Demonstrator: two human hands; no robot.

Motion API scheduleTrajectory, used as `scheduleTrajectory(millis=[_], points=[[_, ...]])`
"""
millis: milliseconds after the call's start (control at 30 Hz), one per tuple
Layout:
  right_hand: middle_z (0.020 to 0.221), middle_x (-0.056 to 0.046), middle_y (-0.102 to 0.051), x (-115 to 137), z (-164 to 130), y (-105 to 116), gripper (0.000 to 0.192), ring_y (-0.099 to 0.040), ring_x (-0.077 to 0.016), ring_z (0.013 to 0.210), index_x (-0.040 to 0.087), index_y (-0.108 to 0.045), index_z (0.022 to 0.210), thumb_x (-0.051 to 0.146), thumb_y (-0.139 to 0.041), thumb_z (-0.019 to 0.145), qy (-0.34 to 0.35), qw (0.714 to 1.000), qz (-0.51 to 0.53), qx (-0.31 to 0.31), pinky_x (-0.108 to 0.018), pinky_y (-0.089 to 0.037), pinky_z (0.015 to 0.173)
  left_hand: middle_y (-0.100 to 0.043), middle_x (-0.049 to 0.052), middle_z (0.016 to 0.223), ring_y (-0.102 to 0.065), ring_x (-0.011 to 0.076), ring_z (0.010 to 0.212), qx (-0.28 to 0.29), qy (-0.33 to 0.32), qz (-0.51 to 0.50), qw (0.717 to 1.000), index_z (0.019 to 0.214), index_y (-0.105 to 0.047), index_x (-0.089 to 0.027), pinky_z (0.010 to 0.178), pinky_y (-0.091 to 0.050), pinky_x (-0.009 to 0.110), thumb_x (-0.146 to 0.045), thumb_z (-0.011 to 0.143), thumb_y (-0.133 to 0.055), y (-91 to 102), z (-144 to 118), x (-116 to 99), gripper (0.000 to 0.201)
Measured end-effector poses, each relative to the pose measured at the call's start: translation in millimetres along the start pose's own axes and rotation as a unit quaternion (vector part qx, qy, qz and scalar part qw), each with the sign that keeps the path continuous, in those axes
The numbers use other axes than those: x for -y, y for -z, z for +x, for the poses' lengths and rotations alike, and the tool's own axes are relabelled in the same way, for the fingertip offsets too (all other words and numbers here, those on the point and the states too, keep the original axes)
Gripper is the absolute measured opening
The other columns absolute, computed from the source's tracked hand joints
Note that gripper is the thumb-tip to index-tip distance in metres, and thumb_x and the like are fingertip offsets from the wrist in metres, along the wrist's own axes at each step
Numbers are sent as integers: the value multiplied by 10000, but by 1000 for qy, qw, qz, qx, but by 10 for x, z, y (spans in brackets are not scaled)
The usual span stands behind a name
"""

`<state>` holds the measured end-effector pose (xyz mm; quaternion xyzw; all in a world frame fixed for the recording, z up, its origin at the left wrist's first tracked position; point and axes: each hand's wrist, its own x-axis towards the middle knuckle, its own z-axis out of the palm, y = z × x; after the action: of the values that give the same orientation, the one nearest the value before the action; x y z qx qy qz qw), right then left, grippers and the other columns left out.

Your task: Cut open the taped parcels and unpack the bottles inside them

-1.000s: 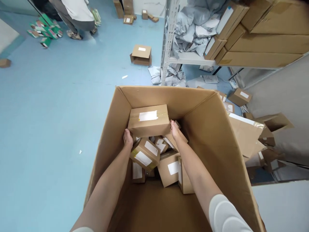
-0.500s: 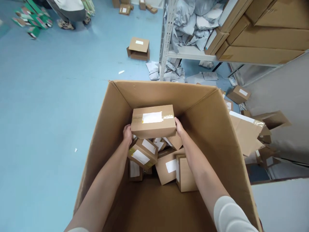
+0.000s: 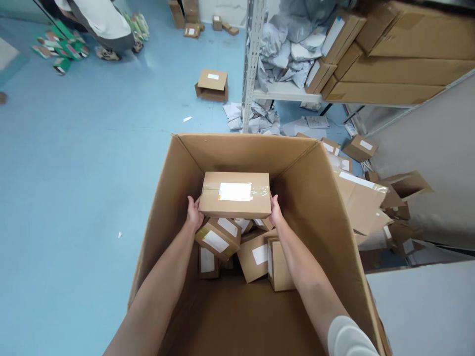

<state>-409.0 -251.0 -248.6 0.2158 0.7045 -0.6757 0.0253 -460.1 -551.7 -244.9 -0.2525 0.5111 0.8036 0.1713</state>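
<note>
Between my two hands is a taped cardboard box (image 3: 234,205) with a white label on top. My left hand (image 3: 193,212) grips its left end, thumb raised; my right hand (image 3: 275,210) is closed on the right end. The box is above several smaller parcels inside a large open carton (image 3: 237,148). One labelled parcel (image 3: 218,238) tilts just below my left hand. Another parcel (image 3: 254,257) leans in the middle, beside an upright parcel (image 3: 282,269) near my right forearm. The underside of the held box is hidden.
A metal shelf (image 3: 282,91) with grey mailing bags and flat cartons stands beyond the carton. Loose boxes and torn cardboard (image 3: 359,200) lie to the right. An open box (image 3: 212,85) sits on the blue floor. Another person (image 3: 106,24) is at the far left.
The held box now sits slightly lower in view, its top turned more squarely to me, still between both hands. The camera view has shifted, and the person at far left shows more.
</note>
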Motion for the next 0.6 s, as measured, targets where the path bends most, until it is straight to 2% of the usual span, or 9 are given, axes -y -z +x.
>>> scheduleTrajectory(millis=[100, 167, 300, 400, 500, 600], points=[[1346, -21, -550, 253, -376, 95, 902, -447, -275, 1297, 281, -385, 1423, 848, -207, 745, -18, 991, 133, 26, -456, -388, 1040, -648, 113, 1200, -562, 276, 1178, 20, -10, 2, 1000, 1292, -533, -170, 977, -450, 402, -732, 849, -171, -124, -405, -172, 802], [1384, -7, -511, 503, -685, 176, 929, -427, -282, 1312, 299, -341, 1444, 864, -291, 708, -22, 983, 181, 31, -469, -385, 1046, -630, 115, 1230, -542, 288, 1199, 37, -19, -5, 999, 1303, -524, -178, 996, -434, 418, -778, 809, -208, -205, -754, -324, 838], [1451, 21, -420, 1139, -1475, 316, 944, -374, -274, 1349, 322, -313, 1455, 869, -331, 686, -1, 976, 216, 12, -459, -363, 1072, -556, 120, 1328, -474, 330, 1260, 105, -51, 9, 993, 1326, -491, -208, 1029, -402, 451, -863, 670, -344, -289, -1571, -699, 939], [1422, 20, -460, 1566, -2171, 380, 917, -382, -270, 1344, 338, -344, 1439, 870, -303, 693, 21, 976, 218, -18, -463, -370, 1065, -491, 106, 1395, -385, 345, 1323, 161, -99, 54, 980, 1327, -478, -234, 1061, -371, 451, -887, 574, -418, -271, -2180, -975, 999], [1390, 8, -500, 1798, -2843, 443, 883, -402, -276, 1330, 334, -339, 1443, 849, -256, 731, 25, 974, 222, -44, -478, -377, 1053, -467, 110, 1413, -356, 363, 1335, 213, -123, 87, 965, 1339, -464, -229, 1069, -361, 466, -908, 537, -403, -250, -2711, -1156, 1053], [1373, -19, -521, 1845, -3398, 558, 885, -432, -292, 1307, 299, -315, 1459, 831, -235, 757, 22, 968, 236, -77, -478, -391, 1036, -426, 102, 1446, -343, 365, 1342, 265, -115, 105, 952, 1385, -418, -238, 1083, -341, 472, -922, 554, -347, -318, -3117, -1219, 1079]])
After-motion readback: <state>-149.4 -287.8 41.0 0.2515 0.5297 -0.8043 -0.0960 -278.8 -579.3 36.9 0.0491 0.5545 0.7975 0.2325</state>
